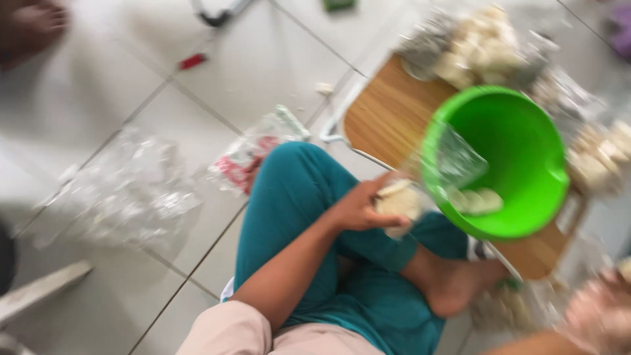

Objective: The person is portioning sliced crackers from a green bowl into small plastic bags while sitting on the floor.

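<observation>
Item 1: left hand (360,209), held over the teal-trousered knee, fingers curled and clamped on a pale, lumpy piece of food in clear plastic wrap (398,202). The wrapped piece was positioned just beside the near rim of the green plastic bowl (526,164), which was tilted toward the wearer.

Item 2: right hand (601,314), at the lower right edge, heavily blurred. Clear plastic appeared to be about it; whether the fingers were together or apart could not be told.

Item 3: handling note, offered as judgement. The grip was judged best kept firm on the wrap but light on the soft contents, with the piece brought over the bowl's opening before any release, so that nothing would be dropped past the rim onto the floor. A steadier bowl would have been of help, since it was sitting tilted.

Item 4: bowl contents: about 3 pale flat pieces (478,200) and a scrap of clear film, lying on the lower inner wall.

Item 5: low wooden tabletop (388,112), white-edged, carrying the bowl; further clear bags of pale pieces (483,46) were recorded at its far end and right side.

Item 6: white tiled floor (263,59), with dark grout lines. A crumpled clear plastic sheet (125,190) and a red-and-white printed wrapper (253,151) were lying to the left. Another person's bare foot (29,26) was noted at the far top left corner.
</observation>
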